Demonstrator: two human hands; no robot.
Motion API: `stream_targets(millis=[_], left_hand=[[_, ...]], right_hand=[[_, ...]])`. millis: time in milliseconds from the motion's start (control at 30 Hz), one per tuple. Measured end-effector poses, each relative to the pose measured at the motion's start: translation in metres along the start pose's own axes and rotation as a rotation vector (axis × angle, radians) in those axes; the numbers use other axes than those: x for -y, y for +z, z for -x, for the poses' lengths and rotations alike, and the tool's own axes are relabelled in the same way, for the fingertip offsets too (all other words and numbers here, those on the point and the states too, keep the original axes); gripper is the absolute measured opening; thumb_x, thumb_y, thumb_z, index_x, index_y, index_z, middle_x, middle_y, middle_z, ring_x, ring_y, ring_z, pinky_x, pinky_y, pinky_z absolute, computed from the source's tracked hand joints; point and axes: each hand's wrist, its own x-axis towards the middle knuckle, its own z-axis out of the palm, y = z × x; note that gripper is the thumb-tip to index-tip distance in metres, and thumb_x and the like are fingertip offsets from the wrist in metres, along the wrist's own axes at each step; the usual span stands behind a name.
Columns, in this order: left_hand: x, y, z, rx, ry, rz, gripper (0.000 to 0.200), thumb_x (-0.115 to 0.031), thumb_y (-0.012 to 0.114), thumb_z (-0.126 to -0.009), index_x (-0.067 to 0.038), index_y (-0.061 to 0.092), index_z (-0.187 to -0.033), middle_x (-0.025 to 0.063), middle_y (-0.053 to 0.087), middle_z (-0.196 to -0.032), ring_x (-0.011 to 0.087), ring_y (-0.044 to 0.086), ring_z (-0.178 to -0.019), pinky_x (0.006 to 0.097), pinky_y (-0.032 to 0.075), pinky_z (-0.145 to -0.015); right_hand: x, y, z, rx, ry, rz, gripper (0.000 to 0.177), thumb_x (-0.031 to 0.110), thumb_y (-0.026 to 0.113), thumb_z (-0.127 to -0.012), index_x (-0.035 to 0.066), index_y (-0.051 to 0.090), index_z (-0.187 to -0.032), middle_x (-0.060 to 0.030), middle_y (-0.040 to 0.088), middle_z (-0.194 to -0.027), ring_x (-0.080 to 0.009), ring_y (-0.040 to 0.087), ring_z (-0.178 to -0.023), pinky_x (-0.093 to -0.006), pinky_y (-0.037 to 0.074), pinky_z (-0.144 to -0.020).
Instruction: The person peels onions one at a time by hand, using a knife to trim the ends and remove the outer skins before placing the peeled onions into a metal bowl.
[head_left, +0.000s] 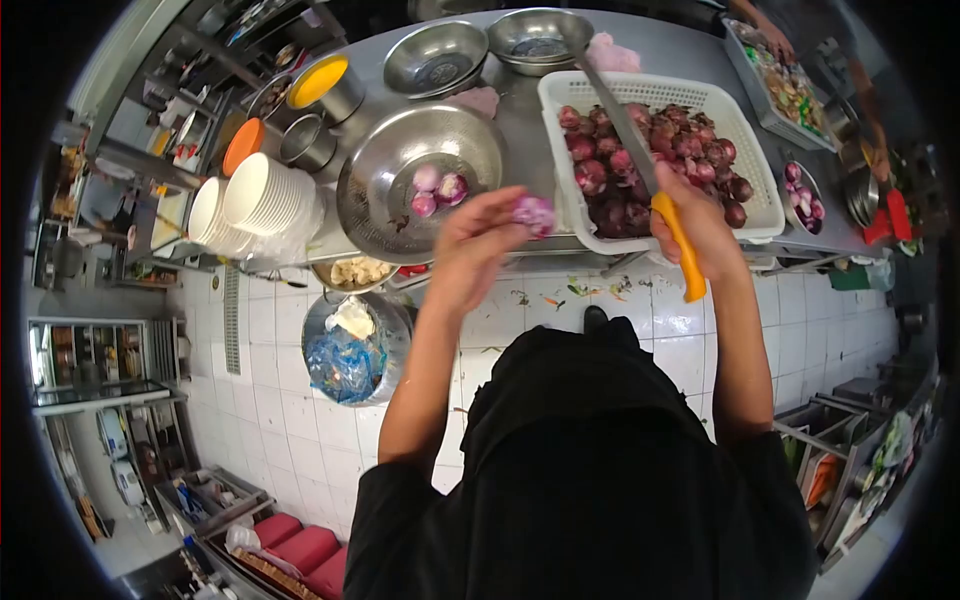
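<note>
**Shallots at the steel counter**

The left hand (478,240) is up over the counter edge. Its fingertips are pinching a small peeled shallot (534,212), purple-white, held in the air right between the big steel bowl (385,190) and the white plastic basket (640,84).

The right hand (695,225) is wrapped tight around the orange handle of a knife (640,167). The long blade points away from the person, across the basket, with the tip up near the far rim.

The basket's piled with unpeeled red shallots (690,150), and three peeled ones (440,188) sit in the big steel bowl. Left of that bowl there's a stack of white bowls (255,195), and further back two smaller steel bowls (437,58).

Down on the tiled floor by the counter is a bin (345,355) lined with a blue bag. In the far right corner, another person's hand (770,38) is over a tray (745,72) of chopped food.
</note>
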Motion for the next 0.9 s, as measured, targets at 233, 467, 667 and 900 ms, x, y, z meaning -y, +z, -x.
stream_targets(millis=[233,467,667,900], left_hand=[[-0.017,-0.081,-0.005,-0.434,0.018,-0.757,0.042,-0.002,0.078,-0.077,0.003,0.065,-0.117,0.0128,0.070,-0.106,0.0188,0.067,-0.094,0.0302,0.053,-0.085],[-0.003,-0.017,-0.038,-0.324,0.275,-1.101,0.039,-0.013,0.082,-0.077,-0.005,0.070,-0.114,0.0103,0.066,-0.113,0.0189,0.064,-0.094,0.0313,0.052,-0.078],[0.028,0.106,-0.088,0.072,0.312,-1.191,0.033,-0.013,0.078,-0.079,-0.004,0.070,-0.110,0.0141,0.067,-0.110,0.0287,0.066,-0.093,0.0357,0.053,-0.081],[0.114,0.160,-0.209,0.485,0.429,-1.486,0.030,-0.003,0.068,-0.075,-0.003,0.071,-0.104,0.0129,0.066,-0.114,0.0335,0.065,-0.098,0.0416,0.052,-0.088]], right_hand=[[-0.004,-0.009,0.000,-0.121,-0.061,0.169,0.046,0.053,0.051,-0.099,0.008,0.057,-0.096,-0.0025,0.048,-0.058,-0.0088,0.042,-0.042,-0.0250,0.031,-0.038],[-0.001,-0.056,0.007,0.023,0.111,-0.208,0.068,0.069,0.047,-0.093,0.007,0.050,-0.065,-0.0042,0.047,-0.053,-0.0122,0.040,-0.037,-0.0280,0.033,-0.035],[0.003,-0.120,0.027,0.027,-0.005,-0.311,0.073,0.068,0.039,-0.096,0.007,0.046,-0.055,-0.0009,0.038,-0.046,-0.0111,0.036,-0.034,-0.0255,0.030,-0.033],[-0.003,-0.192,0.028,-0.064,-0.103,-0.346,0.061,0.060,0.046,-0.098,0.007,0.050,-0.069,-0.0041,0.046,-0.053,-0.0114,0.039,-0.037,-0.0268,0.033,-0.036]])
